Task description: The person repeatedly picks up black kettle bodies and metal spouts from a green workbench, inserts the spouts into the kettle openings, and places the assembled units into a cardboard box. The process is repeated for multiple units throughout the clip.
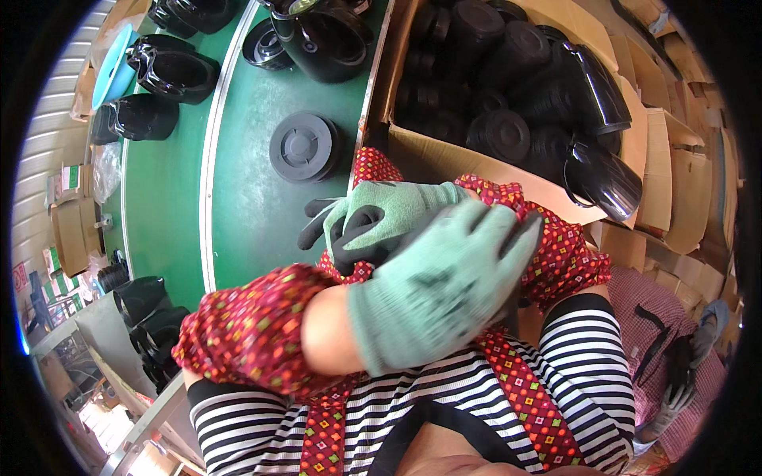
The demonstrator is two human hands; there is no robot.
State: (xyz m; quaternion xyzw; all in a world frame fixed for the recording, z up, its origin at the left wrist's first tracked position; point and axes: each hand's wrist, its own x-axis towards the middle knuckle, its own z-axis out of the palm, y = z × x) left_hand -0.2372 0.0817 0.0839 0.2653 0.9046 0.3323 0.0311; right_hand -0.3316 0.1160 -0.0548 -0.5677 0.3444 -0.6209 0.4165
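Both my hands wear green work gloves with dark coated fingers. My left hand crosses over my right wrist, slightly blurred. Its fingers close around the edge of the red patterned right sleeve, beside the glove cuff; the fingertips are partly hidden. My right hand points left beneath it, over the edge of the green worktop. Its fingers are loosely bent and apart, with nothing visible in them. Just beyond lies a round black lid-like disc, flat on the worktop.
Glossy black jug-shaped vessels stand at the back of the worktop, others farther left. A cardboard box of black parts stands at the right, two glossy vessels at its edge. A person with gloved hands is at the lower right.
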